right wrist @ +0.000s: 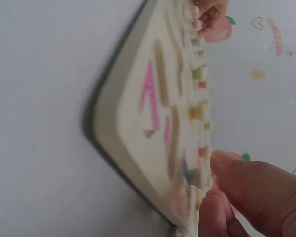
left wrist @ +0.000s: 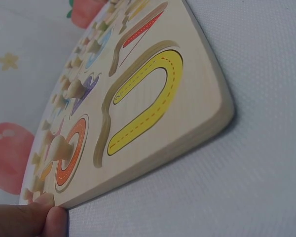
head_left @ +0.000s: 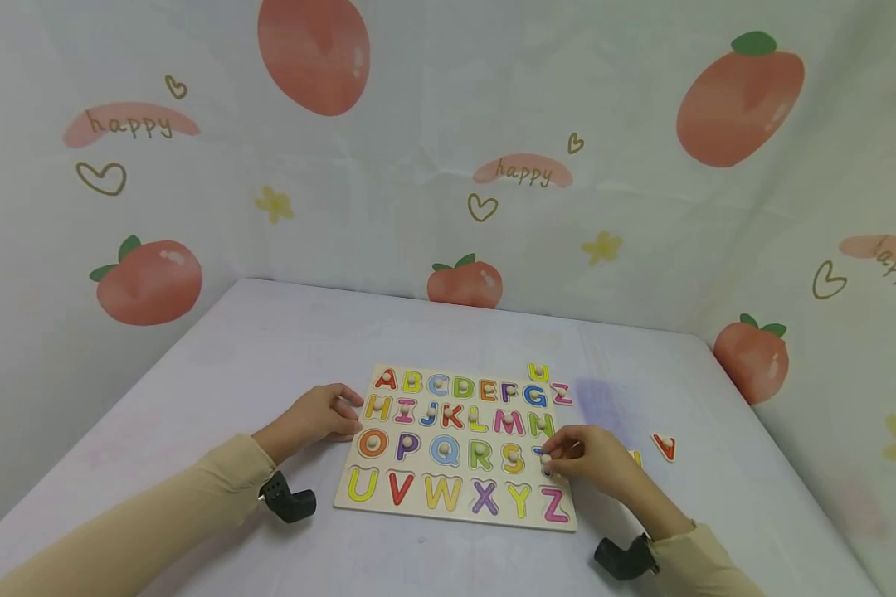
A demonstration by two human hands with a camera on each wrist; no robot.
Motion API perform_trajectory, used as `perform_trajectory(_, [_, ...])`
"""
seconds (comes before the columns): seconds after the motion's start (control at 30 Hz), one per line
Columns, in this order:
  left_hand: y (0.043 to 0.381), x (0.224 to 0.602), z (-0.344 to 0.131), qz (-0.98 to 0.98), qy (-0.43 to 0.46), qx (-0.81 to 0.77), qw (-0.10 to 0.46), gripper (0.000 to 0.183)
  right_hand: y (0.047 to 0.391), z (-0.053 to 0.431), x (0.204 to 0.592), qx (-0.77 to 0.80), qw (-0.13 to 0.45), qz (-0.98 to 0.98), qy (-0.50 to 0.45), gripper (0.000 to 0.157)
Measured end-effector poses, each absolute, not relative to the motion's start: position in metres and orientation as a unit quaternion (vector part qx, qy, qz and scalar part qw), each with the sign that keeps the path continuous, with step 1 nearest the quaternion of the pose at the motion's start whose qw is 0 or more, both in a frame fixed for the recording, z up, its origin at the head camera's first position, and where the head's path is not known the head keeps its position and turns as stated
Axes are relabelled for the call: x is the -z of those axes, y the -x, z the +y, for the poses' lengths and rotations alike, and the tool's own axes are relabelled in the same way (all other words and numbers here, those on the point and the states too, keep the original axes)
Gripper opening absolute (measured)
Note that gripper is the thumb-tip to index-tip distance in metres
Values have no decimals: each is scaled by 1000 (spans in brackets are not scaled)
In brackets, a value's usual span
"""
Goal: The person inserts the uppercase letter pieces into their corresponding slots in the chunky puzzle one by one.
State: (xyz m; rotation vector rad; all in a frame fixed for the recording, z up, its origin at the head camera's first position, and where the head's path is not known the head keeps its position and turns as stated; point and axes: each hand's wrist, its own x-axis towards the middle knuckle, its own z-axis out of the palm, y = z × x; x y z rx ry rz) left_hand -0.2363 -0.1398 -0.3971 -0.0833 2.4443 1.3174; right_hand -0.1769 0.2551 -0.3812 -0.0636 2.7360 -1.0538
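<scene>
A wooden alphabet puzzle board (head_left: pixel 455 516) lies on the table, colourful knobbed letters filling its upper rows. The bottom row shows printed letters U to Z without knobs. My left hand (head_left: pixel 321 417) is at the board's left side, fingertips (left wrist: pixel 45 200) touching its edge beside the orange O (left wrist: pixel 71 165). Over the right end of the third row, my right hand (head_left: pixel 586 454) pinches a blue letter T piece (head_left: pixel 539 451) by its knob, at the slot after the S (head_left: pixel 513 458). The fingers partly cover this piece.
A loose yellow U (head_left: pixel 538 372) and pink Z (head_left: pixel 561 394) lie at the board's top right corner. Farther right is a red V (head_left: pixel 664 448). A yellow piece (head_left: pixel 637 458) shows partly behind my right hand. A printed cloth (head_left: pixel 388 215) hangs behind the table.
</scene>
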Motion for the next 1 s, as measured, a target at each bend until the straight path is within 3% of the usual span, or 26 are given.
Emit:
perform_trajectory(0.4, [234,391,-141,863,30,-471,183,40,190,273,349,384,67,921,27,26])
perform_trajectory(0.8, [235,395,-141,860,29,-475,184,39,264,282,358,413,44,909,20,42])
perform_trajectory(1.0, [235,394,-139,860,31,-474,186,38,297,279,374,413,47,909,1,40])
